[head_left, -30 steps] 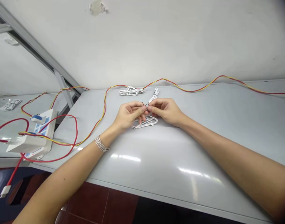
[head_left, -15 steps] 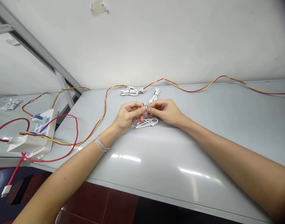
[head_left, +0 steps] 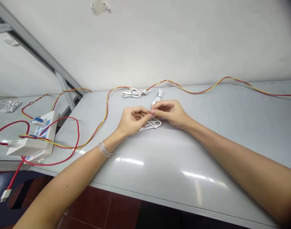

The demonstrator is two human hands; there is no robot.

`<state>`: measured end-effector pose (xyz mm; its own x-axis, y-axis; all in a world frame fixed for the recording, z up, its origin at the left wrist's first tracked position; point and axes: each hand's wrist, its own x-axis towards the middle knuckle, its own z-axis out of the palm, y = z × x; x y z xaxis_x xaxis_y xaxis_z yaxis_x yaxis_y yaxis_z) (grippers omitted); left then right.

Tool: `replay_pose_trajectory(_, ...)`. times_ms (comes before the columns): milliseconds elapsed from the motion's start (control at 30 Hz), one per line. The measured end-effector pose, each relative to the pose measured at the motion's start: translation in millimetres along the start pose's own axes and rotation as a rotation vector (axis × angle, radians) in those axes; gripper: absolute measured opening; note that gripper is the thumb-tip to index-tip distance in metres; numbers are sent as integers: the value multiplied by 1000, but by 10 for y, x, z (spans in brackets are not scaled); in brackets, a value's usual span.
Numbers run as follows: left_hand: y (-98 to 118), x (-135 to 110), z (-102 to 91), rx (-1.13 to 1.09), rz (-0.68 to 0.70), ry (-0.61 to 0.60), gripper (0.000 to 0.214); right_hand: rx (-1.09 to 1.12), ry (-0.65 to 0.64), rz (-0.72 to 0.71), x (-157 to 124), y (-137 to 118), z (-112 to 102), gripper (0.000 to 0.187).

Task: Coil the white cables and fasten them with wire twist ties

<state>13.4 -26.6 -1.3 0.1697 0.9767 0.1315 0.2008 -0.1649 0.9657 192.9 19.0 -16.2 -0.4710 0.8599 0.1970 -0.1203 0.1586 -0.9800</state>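
My left hand (head_left: 131, 121) and my right hand (head_left: 174, 113) meet over the grey tabletop, each closed in a pinch with the fingertips touching. The thin black twist tie between them is now almost wholly hidden by the fingers. Right beneath the fingertips lies a loosely coiled white cable (head_left: 153, 126), partly covered by my hands. A second white cable bundle (head_left: 157, 97), bound with a black tie, sits just behind my right hand. Farther back, another tied white cable bundle (head_left: 134, 93) rests near the wall.
A red and yellow twisted wire (head_left: 107, 105) snakes along the wall edge. On the left, a white power strip (head_left: 48, 140) carries a white adapter (head_left: 28, 147) and a looping red cable (head_left: 78, 127). The table's front edge (head_left: 159, 200) runs across below my arms.
My left hand has turned slightly, its fingertips moving right to meet my right hand's. The black twist tie that stuck up between the fingers is now covered. The cables lie as before.
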Motion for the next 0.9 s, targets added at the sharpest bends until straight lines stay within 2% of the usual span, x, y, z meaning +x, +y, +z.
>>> replay_pose_trajectory(333, -33, -3, 41, 28, -3, 79, 25, 34, 50, 19, -8, -4, 20, 32)
replay_pose_trajectory(900, -63, 16, 11, 55, -25, 25, 22, 50, 59, 54, 1, 5, 30, 30)
